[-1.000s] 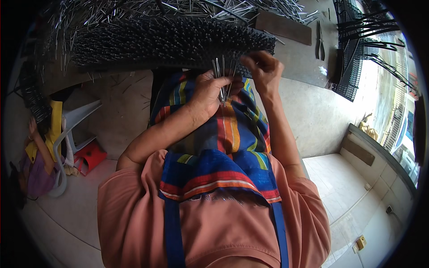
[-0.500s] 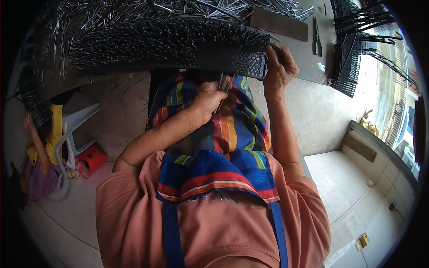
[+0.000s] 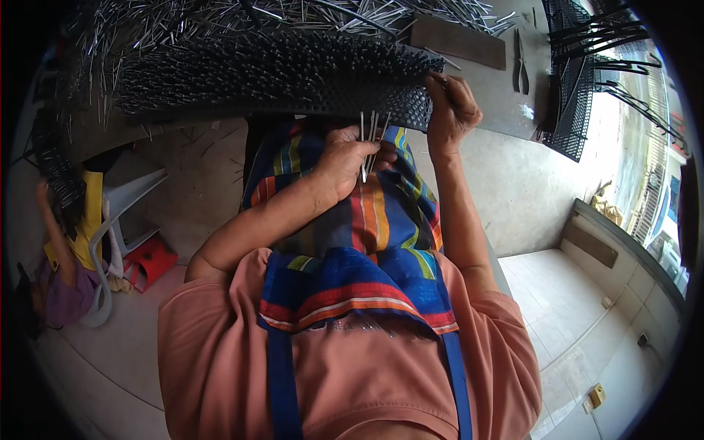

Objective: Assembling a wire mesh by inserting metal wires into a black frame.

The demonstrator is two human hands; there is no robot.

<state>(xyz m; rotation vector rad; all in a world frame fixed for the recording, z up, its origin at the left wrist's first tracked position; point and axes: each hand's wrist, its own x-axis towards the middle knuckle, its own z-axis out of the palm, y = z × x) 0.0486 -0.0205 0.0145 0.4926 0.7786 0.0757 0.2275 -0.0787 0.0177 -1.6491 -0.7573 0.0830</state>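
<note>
My left hand (image 3: 339,164) is closed around a small bundle of thin metal rods (image 3: 375,126), held over my lap just below the front edge of a black perforated panel (image 3: 405,106). Many dark rods (image 3: 242,73) stand upright in the panel's holes, while bare holes show toward its right end. At that end my right hand (image 3: 452,117) is raised, its thumb and fingers pinched together by the corner. Whatever lies between those fingertips is too small and dark to make out.
Loose metal rods (image 3: 308,13) are heaped behind the panel. A flat brown plate (image 3: 458,40) and pliers (image 3: 521,62) lie at the right. Black mesh racks (image 3: 576,110) stand beyond them. To the left, another person (image 3: 70,271) works beside a grey chair (image 3: 103,235) and a red bag (image 3: 150,262).
My right hand has shifted slightly left and down over the panel's corner. In my left hand the rods have tilted more upright and spread. The panel's front edge sits a little differently.
</note>
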